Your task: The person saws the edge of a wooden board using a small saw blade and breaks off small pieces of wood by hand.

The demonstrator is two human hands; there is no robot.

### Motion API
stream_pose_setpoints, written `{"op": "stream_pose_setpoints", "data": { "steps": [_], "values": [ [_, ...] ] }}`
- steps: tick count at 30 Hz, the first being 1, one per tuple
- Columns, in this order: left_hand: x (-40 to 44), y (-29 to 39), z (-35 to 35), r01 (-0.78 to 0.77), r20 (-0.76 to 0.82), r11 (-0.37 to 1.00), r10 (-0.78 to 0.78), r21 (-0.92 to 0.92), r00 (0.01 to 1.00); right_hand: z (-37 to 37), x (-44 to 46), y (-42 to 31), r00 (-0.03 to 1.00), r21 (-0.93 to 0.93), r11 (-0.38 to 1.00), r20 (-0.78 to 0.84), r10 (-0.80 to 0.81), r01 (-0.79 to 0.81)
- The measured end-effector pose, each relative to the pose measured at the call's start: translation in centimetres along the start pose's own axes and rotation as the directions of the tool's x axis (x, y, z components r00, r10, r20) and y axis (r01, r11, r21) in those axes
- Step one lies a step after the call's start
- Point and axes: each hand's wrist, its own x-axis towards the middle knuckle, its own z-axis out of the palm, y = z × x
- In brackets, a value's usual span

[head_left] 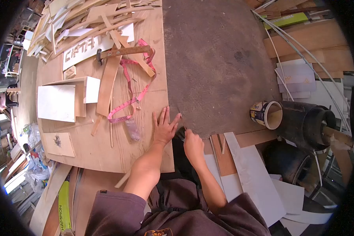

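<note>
My left hand (165, 128) lies flat with spread fingers on the right edge of a large plywood sheet (145, 157). Just below and to the right, my right hand (193, 145) is closed around a dark tool (181, 133) close to that edge. Only a small dark and greyish part of the tool shows, so its kind cannot be made out. A pink tape measure (122, 106) is strewn in a loop on the plywood, left of my left hand. Farther up, a hammer (126, 51) with a wooden handle rests across wood strips.
A white-faced box piece (57, 103) stands on the plywood at left. Wood offcuts (86, 23) are heaped at its far end. Right of the brown floor (220, 59) lie a tipped paint bucket (273, 115) and a black cylinder (299, 118). White boards (255, 177) lean near my right arm.
</note>
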Motion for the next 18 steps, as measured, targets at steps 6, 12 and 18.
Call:
{"op": "stream_pose_setpoints", "data": {
  "steps": [6,12,18],
  "values": [
    [0.2,0.1,-0.6,-0.001,0.041,0.999,-0.001,0.048,0.999,3.3,4.2,-0.3,0.997,0.009,0.999,-0.050,-0.052,0.053],
    [0.0,0.1,0.0,-0.003,-0.003,1.000,0.003,-0.003,1.000,0.4,0.8,-0.5,0.996,0.051,0.997,0.058,0.060,-0.063],
    [0.3,0.2,-1.1,-0.005,0.066,1.000,0.005,0.006,0.998,3.5,4.6,-0.6,0.999,0.019,1.000,-0.030,0.011,-0.011]
  ]
}}
